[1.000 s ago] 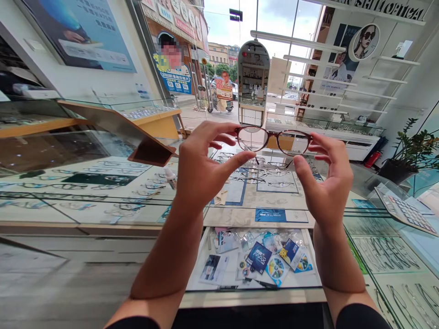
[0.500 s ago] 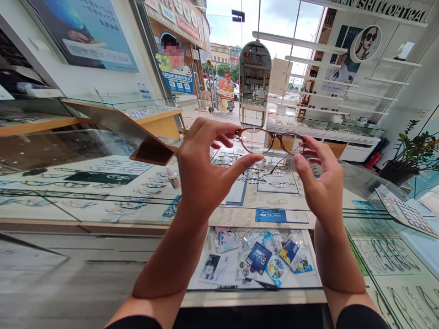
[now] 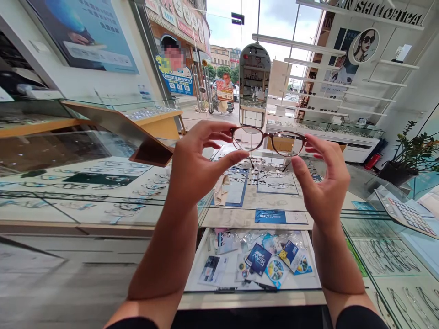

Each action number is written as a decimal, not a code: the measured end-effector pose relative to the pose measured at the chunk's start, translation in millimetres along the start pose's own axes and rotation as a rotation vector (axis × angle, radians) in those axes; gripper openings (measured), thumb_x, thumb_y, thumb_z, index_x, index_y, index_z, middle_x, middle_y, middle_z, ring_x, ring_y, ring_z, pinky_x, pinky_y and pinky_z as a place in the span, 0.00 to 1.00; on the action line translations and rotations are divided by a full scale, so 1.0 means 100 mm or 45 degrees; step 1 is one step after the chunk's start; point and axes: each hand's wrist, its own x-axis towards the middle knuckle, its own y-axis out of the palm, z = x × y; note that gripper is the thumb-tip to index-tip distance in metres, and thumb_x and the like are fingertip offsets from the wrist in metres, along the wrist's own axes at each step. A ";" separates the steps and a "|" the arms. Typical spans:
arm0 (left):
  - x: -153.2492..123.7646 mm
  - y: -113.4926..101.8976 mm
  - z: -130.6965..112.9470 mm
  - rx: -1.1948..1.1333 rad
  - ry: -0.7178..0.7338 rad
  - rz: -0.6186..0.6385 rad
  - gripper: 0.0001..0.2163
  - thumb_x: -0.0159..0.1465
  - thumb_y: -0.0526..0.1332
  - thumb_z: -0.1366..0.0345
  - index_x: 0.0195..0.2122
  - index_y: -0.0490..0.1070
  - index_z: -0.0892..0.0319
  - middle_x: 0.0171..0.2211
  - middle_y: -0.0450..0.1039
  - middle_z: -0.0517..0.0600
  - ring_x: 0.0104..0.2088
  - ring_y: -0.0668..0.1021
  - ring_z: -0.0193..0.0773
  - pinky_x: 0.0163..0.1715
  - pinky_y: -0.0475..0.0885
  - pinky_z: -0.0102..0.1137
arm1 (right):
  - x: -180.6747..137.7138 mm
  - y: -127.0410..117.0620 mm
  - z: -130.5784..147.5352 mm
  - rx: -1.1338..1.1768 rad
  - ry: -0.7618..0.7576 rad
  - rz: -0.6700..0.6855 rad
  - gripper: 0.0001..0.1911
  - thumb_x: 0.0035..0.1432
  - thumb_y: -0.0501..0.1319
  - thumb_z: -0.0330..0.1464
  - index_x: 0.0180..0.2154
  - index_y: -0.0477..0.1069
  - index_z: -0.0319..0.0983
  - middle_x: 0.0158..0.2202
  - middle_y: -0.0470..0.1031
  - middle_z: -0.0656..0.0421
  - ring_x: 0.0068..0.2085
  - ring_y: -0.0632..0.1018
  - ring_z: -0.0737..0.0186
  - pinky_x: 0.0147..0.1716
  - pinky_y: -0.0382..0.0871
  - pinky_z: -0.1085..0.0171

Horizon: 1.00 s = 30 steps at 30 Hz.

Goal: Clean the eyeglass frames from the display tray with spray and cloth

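Note:
I hold a pair of brown-rimmed glasses (image 3: 268,140) up in front of me, level, above a glass display counter (image 3: 144,214). My left hand (image 3: 195,167) pinches the left end of the frame between thumb and fingers. My right hand (image 3: 322,178) grips the right end the same way. The folded temples hang down behind the lenses. Under the glasses, inside the counter, lie several other frames (image 3: 260,176) on display cards.
A drawer or tray (image 3: 219,285) of lens packets and leaflets sits below my wrists. A small standing mirror (image 3: 254,82) is behind the glasses. A calculator (image 3: 406,212) lies at right, a potted plant (image 3: 411,151) beyond it. A tilted brown mirror (image 3: 137,137) stands at left.
The glasses and both hands shifted slightly left and tilted back to level. The grip of both hands is the same.

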 end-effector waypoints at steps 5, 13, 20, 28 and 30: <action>0.04 -0.02 0.05 -0.166 -0.120 0.092 0.24 0.54 0.77 0.50 0.49 0.78 0.51 0.45 0.81 0.53 0.44 0.84 0.45 0.40 0.81 0.37 | -0.02 0.02 0.03 -0.073 -0.052 -0.034 0.19 0.66 0.63 0.42 0.56 0.75 0.48 0.50 0.79 0.53 0.52 0.78 0.49 0.53 0.75 0.44; 0.02 0.05 0.00 -0.088 -0.147 0.037 0.25 0.53 0.77 0.51 0.49 0.78 0.53 0.46 0.82 0.54 0.46 0.84 0.48 0.40 0.82 0.37 | -0.03 0.04 0.05 -0.048 -0.051 -0.031 0.19 0.65 0.64 0.40 0.57 0.75 0.48 0.51 0.78 0.53 0.53 0.77 0.48 0.54 0.73 0.44; 0.03 0.05 -0.02 -0.096 -0.125 0.009 0.25 0.53 0.77 0.50 0.49 0.77 0.52 0.48 0.82 0.54 0.47 0.85 0.48 0.43 0.82 0.38 | -0.03 0.03 0.00 0.026 -0.046 -0.126 0.16 0.67 0.59 0.36 0.55 0.75 0.47 0.47 0.78 0.54 0.48 0.79 0.52 0.50 0.75 0.48; 0.02 0.04 -0.05 -0.077 -0.095 0.009 0.24 0.54 0.76 0.50 0.49 0.77 0.51 0.48 0.82 0.52 0.48 0.85 0.48 0.42 0.82 0.39 | 0.01 -0.03 -0.23 0.119 0.093 -0.200 0.16 0.73 0.52 0.42 0.46 0.76 0.44 0.35 0.74 0.57 0.32 0.75 0.61 0.33 0.70 0.57; 0.02 0.04 -0.05 -0.081 -0.095 0.012 0.24 0.54 0.76 0.50 0.49 0.77 0.50 0.48 0.82 0.52 0.48 0.85 0.48 0.43 0.82 0.39 | 0.02 -0.03 -0.25 0.103 0.118 -0.180 0.19 0.75 0.50 0.44 0.41 0.74 0.43 0.29 0.70 0.60 0.27 0.70 0.65 0.29 0.66 0.61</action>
